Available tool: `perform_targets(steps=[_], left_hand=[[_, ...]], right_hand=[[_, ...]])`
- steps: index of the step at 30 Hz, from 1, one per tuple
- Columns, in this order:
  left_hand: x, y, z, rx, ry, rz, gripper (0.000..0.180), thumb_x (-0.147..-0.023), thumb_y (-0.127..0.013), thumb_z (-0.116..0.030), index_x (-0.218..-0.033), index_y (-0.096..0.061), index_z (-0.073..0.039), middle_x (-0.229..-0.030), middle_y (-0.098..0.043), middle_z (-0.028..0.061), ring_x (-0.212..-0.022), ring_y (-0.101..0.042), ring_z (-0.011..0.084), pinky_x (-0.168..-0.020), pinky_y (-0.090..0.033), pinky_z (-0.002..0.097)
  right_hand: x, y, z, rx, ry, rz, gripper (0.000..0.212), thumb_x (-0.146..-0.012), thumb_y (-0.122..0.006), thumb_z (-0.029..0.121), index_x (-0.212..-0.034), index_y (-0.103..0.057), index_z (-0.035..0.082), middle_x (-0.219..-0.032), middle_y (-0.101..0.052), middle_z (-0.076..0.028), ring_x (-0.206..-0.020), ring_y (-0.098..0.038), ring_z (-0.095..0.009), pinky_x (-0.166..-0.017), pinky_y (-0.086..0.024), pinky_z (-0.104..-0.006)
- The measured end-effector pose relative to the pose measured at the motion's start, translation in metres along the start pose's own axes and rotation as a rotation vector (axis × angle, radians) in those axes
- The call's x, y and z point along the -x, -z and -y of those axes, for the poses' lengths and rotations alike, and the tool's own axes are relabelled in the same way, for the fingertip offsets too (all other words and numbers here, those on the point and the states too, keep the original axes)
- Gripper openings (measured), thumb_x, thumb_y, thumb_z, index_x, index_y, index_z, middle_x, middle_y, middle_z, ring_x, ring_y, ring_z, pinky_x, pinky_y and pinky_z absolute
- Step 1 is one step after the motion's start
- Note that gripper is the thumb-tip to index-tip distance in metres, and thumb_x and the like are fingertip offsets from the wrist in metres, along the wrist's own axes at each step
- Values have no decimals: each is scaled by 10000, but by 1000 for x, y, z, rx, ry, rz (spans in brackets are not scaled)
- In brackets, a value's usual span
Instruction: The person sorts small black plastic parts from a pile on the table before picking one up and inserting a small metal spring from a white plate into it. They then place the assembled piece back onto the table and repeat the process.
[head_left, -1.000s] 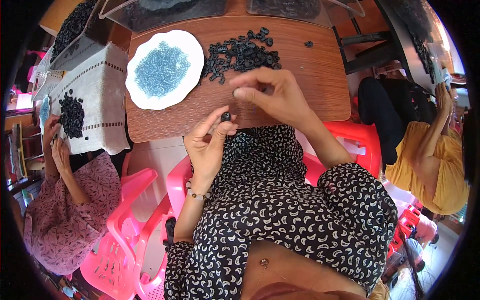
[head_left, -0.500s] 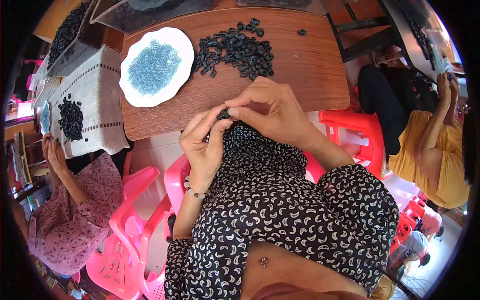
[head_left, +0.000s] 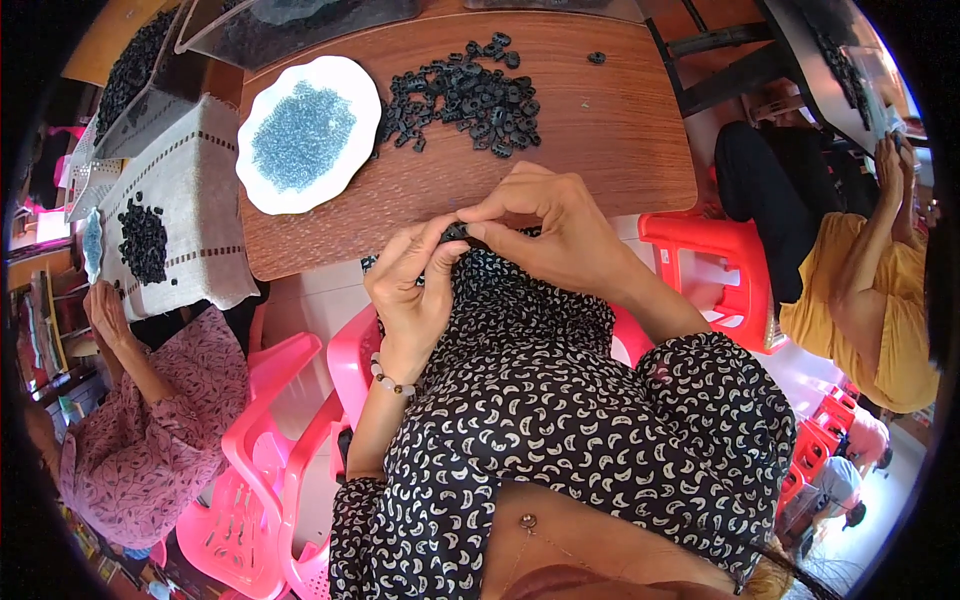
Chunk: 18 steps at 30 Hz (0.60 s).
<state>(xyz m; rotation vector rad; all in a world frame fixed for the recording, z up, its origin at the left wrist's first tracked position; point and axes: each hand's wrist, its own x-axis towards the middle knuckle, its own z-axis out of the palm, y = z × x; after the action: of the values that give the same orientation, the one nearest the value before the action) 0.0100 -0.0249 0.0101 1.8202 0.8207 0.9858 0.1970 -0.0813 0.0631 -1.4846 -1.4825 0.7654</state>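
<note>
Just off the table's near edge, a small black plastic part [head_left: 455, 233] sits pinched between both my hands. My left hand [head_left: 405, 275] grips it with thumb and fingers from the left. From the right, the thumb and index finger of my right hand [head_left: 560, 225] close at its other end; anything tiny between those fingertips cannot be made out. Beyond my hands lies a loose pile of similar black plastic parts [head_left: 490, 105]. To its left stands a white scalloped plate [head_left: 255, 185] holding a heap of small clear bluish pieces [head_left: 303, 135].
The brown wooden table [head_left: 620, 150] carries one stray black part [head_left: 597, 58] at right. Clear bins [head_left: 300, 30] line its far edge. A cloth-covered table [head_left: 205, 180] with more black parts stands left, where a co-worker's hands work. Pink chair [head_left: 270, 440] and red stool [head_left: 705, 270] flank me.
Both hands have shifted very slightly right, still holding the small black part. The view has moved a little. At left, the co-worker's hand has shifted slightly.
</note>
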Motion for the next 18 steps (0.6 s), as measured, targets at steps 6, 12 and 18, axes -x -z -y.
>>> perform_targets(steps=[6,12,18], left_hand=[[1,1,0,-5,-47,28,208,-888,-748,-43,-1090,-752,7,-967,-742,128,-815,-684,210,-741,-534,296],[0,6,-2,-67,-53,108,175,-897,-742,-57,-1064,-754,-3,-966,-739,133,-814,-691,219,-724,-538,299],[0,6,-1,-42,-23,76,149,-907,-734,-66,-1042,-755,-5,-958,-736,124,-807,-687,218,-722,-535,295]], right_hand=[[-2,4,-1,-139,-218,108,128,-858,-742,52,-981,-770,29,-788,-690,-40,-750,-605,-99,-659,-489,-265],[-9,11,4,-72,-227,248,81,-885,-727,52,-951,-748,10,-847,-696,-25,-759,-615,-73,-672,-502,-239],[-6,1,-7,-288,-269,142,90,-915,-729,74,-969,-730,2,-847,-697,15,-779,-601,-31,-646,-479,-222]])
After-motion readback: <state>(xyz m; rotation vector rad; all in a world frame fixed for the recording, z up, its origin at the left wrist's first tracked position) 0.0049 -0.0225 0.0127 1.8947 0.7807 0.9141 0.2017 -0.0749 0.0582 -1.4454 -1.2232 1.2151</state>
